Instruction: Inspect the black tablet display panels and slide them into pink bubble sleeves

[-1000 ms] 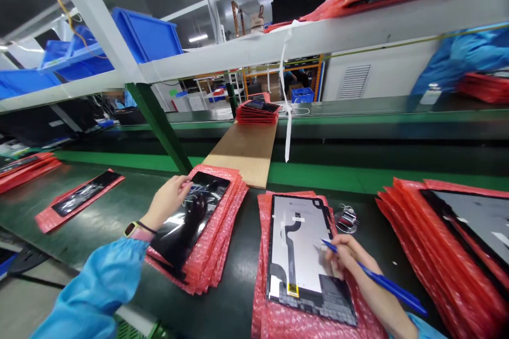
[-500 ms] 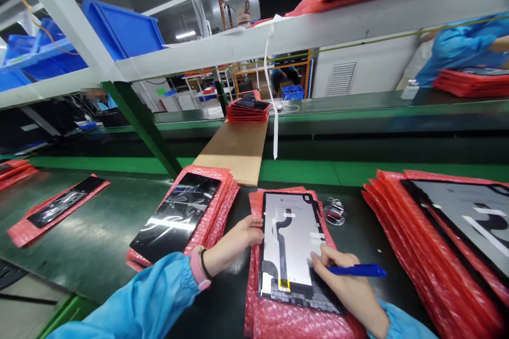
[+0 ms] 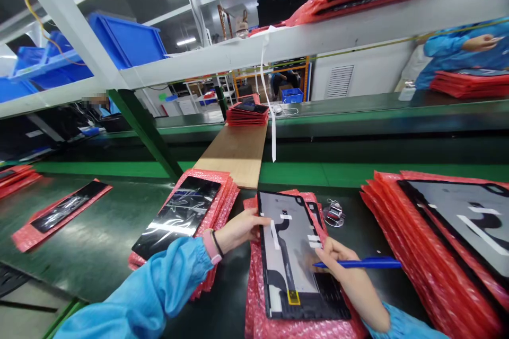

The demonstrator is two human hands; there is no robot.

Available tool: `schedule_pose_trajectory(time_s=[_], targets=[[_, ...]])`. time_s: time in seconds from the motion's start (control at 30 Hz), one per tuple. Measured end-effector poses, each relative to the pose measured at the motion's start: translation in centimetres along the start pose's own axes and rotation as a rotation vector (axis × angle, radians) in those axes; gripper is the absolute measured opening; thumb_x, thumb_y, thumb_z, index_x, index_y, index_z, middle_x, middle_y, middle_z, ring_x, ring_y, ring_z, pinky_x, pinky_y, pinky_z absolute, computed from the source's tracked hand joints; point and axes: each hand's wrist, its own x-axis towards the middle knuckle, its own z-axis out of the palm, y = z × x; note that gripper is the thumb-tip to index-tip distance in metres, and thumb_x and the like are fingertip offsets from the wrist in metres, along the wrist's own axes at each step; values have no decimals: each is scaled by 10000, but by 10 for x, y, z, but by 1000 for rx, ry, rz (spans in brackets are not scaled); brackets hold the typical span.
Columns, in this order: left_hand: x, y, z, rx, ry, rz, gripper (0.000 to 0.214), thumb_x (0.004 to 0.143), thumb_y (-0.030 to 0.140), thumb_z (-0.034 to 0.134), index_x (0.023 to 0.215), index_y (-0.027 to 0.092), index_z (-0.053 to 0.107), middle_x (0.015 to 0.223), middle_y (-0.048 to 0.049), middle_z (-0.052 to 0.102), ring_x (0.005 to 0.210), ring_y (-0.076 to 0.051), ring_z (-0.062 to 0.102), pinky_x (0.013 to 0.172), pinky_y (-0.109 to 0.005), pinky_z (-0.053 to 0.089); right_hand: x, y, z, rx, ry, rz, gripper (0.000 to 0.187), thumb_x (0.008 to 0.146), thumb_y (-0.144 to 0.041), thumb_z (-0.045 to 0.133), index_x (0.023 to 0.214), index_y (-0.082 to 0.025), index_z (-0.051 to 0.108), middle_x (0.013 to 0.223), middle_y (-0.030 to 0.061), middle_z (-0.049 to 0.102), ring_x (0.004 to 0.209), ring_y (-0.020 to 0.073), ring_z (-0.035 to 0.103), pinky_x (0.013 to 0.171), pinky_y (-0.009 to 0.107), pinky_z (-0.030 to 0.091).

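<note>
A display panel [image 3: 294,254] lies back side up on a pile of red bubble-wrap bags [image 3: 258,296], its left edge lifted a little. My left hand [image 3: 240,229] pinches that left edge, fingers closed on it. My right hand [image 3: 342,267] rests on the panel's right side and grips a blue pen [image 3: 363,263] that points right. To the left, a glossy black panel [image 3: 178,214] tops another pile of red bags [image 3: 220,196].
A tall stack of red bags with a panel [image 3: 449,233] fills the right. A tape roll [image 3: 334,213] lies behind the centre panel. A single bagged panel [image 3: 59,214] lies far left. A wooden board [image 3: 238,151] bridges to the far conveyor, where another person's blue sleeve [image 3: 457,47] shows.
My left hand left the black panel on the left pile, crossed to the centre panel and took its left edge, tilting it up. My right hand with the pen stayed on the panel.
</note>
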Motion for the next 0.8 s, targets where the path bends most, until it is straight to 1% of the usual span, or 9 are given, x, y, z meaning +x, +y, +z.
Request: schedule_pose_trajectory(time_s=[0.07,0.13,0.2,0.27,0.33,0.47,0.6,0.7,0.8], targets=[[3,-4,11,-46,-18,56,344,523,139,785,827,109,628,721,-51,674,651,-164,634,662,-290,490,-1,0,1,94,-32,23,446,710,-552,673,597,-206,415,585,-20,537,627,165,580,687,359,523],[5,-10,22,-97,9,121,388,502,99,774,860,123,625,773,-46,697,696,-172,651,685,-289,506,-2,1,0,165,-42,24,422,716,-528,693,609,-192,462,584,-19,537,637,158,581,687,342,520],[5,-14,28,-133,47,169,409,505,84,762,883,132,612,784,-44,709,656,-171,651,646,-291,512,-3,3,-3,221,-22,2,397,726,-499,706,609,-178,503,508,-57,442,516,91,473,583,244,474],[4,-14,30,-154,70,212,417,541,105,761,927,134,608,839,-62,723,667,-186,665,636,-301,518,-5,2,-10,269,21,-36,379,722,-471,726,605,-166,533,481,-80,353,454,46,328,476,167,358],[0,-8,29,-167,86,263,417,588,136,764,976,141,610,931,-77,729,741,-201,683,671,-300,524,-6,-2,-20,318,68,-75,354,701,-475,742,642,-165,579,499,-71,372,464,43,304,447,155,297],[-11,8,25,-160,86,337,385,656,193,767,1010,124,634,1009,-103,726,837,-227,691,751,-308,523,-6,-15,-39,396,144,-132,348,715,-545,683,837,-220,659,612,-12,566,564,100,477,492,189,388],[-24,19,23,-145,47,388,377,716,230,744,1064,130,637,1019,-95,728,890,-234,689,830,-325,509,-7,-24,-44,432,258,-140,417,809,-594,547,1034,-253,630,821,70,728,654,151,601,537,225,468],[-31,22,25,-140,11,397,356,747,236,723,1071,125,630,1016,-105,727,909,-250,687,805,-335,522,-10,-33,-38,413,295,-112,383,801,-580,576,975,-246,647,750,71,744,655,161,647,598,234,509],[-39,24,28,-162,-17,386,358,758,227,713,1086,121,616,1041,-119,718,934,-264,682,786,-340,534,-16,-45,-29,363,221,-89,346,749,-521,673,921,-223,692,774,71,749,702,182,681,662,251,536]])
